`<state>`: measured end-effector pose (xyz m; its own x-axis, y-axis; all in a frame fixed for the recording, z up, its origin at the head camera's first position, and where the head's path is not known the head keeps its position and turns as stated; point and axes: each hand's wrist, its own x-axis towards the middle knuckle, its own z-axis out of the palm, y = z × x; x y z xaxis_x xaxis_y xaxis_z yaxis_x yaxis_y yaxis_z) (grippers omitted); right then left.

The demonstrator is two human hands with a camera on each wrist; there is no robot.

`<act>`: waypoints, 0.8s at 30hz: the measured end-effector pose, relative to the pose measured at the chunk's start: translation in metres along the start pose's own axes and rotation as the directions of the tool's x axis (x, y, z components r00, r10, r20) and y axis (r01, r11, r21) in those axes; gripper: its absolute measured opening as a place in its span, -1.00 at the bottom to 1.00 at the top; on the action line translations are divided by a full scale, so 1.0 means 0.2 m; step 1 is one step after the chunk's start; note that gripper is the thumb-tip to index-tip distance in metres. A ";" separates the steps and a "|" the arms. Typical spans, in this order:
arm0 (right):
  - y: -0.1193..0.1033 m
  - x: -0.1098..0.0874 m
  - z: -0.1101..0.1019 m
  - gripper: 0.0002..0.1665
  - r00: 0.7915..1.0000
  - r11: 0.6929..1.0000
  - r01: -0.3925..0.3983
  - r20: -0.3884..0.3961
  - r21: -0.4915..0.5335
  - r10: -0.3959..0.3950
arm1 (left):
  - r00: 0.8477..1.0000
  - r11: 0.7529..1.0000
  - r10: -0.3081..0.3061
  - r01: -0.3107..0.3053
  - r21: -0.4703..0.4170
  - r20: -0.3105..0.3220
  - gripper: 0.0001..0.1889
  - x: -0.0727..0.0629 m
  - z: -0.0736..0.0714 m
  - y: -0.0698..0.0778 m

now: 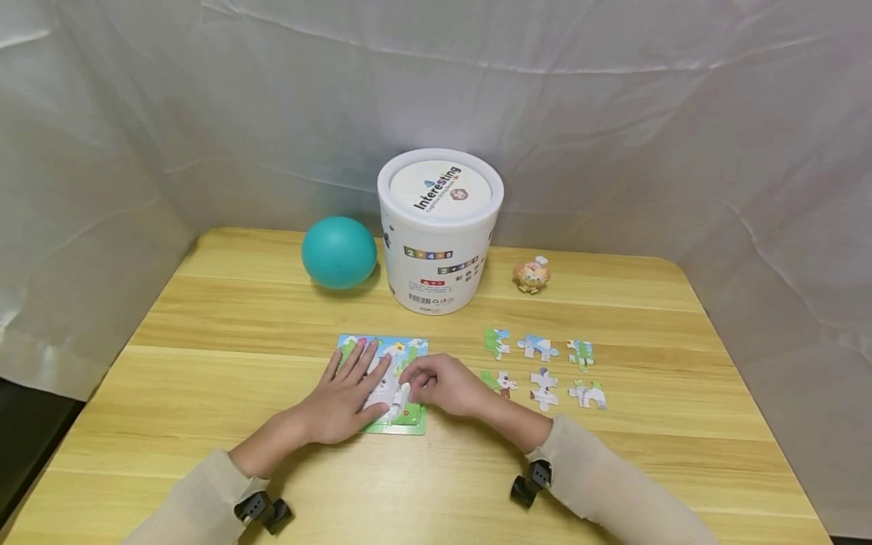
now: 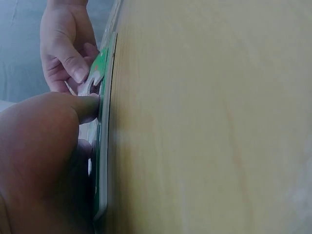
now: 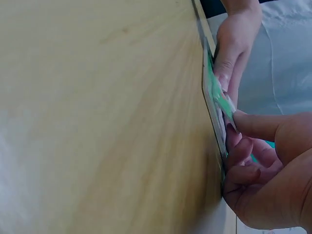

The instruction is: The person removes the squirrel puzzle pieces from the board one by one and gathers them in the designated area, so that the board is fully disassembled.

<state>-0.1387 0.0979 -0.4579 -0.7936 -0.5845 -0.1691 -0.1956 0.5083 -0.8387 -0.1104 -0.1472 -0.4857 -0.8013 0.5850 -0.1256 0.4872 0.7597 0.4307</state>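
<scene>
A jigsaw puzzle board point(image 1: 395, 430) with a light blue and green picture lies on the wooden table, in front of the white bucket. Across its left side my left hand point(image 1: 343, 403) rests, fingers spread and straight, palm down. At the board's right side my right hand point(image 1: 448, 384) pinches a green and white puzzle piece point(image 3: 225, 103) between thumb and curled fingers. That piece tilts up from the board in the right wrist view. Much of the picture is hidden under both hands. The left thumb point(image 2: 87, 107) presses on the puzzle near the piece in the left wrist view.
Several loose puzzle pieces point(image 1: 543, 388) lie in two rows to the right. Behind the board stand a teal ball point(image 1: 339, 253), a white lidded bucket point(image 1: 436, 261) and a small orange figurine point(image 1: 531, 275). Pale cloth point(image 1: 579, 136) hangs around the table.
</scene>
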 end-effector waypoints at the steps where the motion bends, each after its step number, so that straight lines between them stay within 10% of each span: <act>1: 0.00 0.00 -0.01 -0.81 1.000 1.000 -0.010 0.002 0.022 0.010 | 1.000 1.000 -0.001 0.001 -0.003 0.002 -0.21 0.00 0.00 0.00; 8: 0.00 -0.03 -0.10 -0.77 0.995 0.982 -0.099 0.003 0.158 0.100 | 1.000 1.000 -0.002 0.002 -0.010 -0.001 -0.21 0.00 0.00 0.01; 24: 0.17 -0.43 -0.47 -0.75 0.997 0.993 -0.077 -0.013 0.086 0.079 | 1.000 1.000 -0.005 0.005 -0.009 0.003 -0.21 0.00 -0.01 0.01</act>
<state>-0.1317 0.2239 -0.4230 -0.8139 -0.5344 -0.2280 -0.0836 0.4960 -0.8643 -0.1097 -0.1458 -0.4835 -0.8023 0.5824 -0.1307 0.4803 0.7599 0.4380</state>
